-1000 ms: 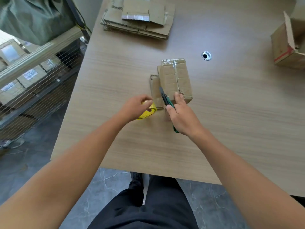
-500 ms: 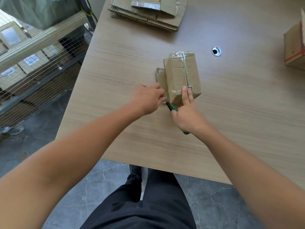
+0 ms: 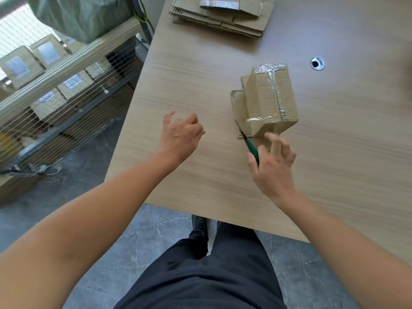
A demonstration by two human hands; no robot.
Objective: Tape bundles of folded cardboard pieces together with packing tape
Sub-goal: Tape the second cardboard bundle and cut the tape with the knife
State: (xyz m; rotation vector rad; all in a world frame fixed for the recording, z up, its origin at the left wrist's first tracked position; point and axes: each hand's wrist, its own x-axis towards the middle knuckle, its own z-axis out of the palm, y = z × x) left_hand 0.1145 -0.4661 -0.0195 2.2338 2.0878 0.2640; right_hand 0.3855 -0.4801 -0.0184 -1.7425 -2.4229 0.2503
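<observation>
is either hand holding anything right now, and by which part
The right hand holds the green cutter by its handle, thumb against it; the left hand holds nothing.

A warehouse-style packing room, with one work table beside stock shelving.

Left of the left hand (image 3: pixel 180 134) stands a wire-mesh metal storage rack (image 3: pixel 55 112) filled with brown cardboard cartons bearing white labels (image 3: pixel 20 65), and a bulky green sack (image 3: pixel 84 16) sits on top of it. Both hands are over a pale wood-grain table (image 3: pixel 189 85). Far beyond them lies a stack of flattened brown cardboard boxes (image 3: pixel 223 18). The right hand (image 3: pixel 273 168) holds a green-handled utility knife (image 3: pixel 253 149), just beside a tape-wrapped bundle of folded cardboard (image 3: pixel 267 97). A grey marbled tile floor (image 3: pixel 145 241) lies below.
</observation>
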